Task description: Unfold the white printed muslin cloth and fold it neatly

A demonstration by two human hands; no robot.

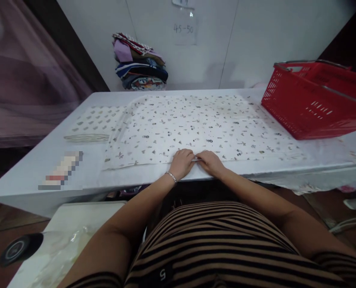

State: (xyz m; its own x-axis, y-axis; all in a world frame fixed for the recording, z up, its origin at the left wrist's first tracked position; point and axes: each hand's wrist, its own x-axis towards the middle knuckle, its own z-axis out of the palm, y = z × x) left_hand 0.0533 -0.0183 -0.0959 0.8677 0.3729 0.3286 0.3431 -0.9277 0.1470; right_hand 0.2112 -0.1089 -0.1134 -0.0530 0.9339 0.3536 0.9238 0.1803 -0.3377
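Left hand [182, 162]: my fingers are bent close together and pinch the near edge of the thin white cloth with small grey and brown prints [178, 124].
Right hand [210, 162]: just beside the left one; these fingers are also gathered together, pinching the same edge.
White cloth: it lies spread on the white covered surface [21, 176], from my fingers away to the far side.
Left part of the cloth: to the left of my fingers I see soft wrinkles. If I pull with unequal force, I think they could grow and the edge could become crooked.
Cream folded cloth with grey-green marks [98, 118]: farther left of my fingers, at the border of the white cloth. If the two overlap, which I cannot tell, one pull could drag both.
Red plastic basket with slots [292, 104]: right of and beyond my fingers, very near the white cloth. If its bottom presses on the fabric, pulling could stretch that side slantwise.
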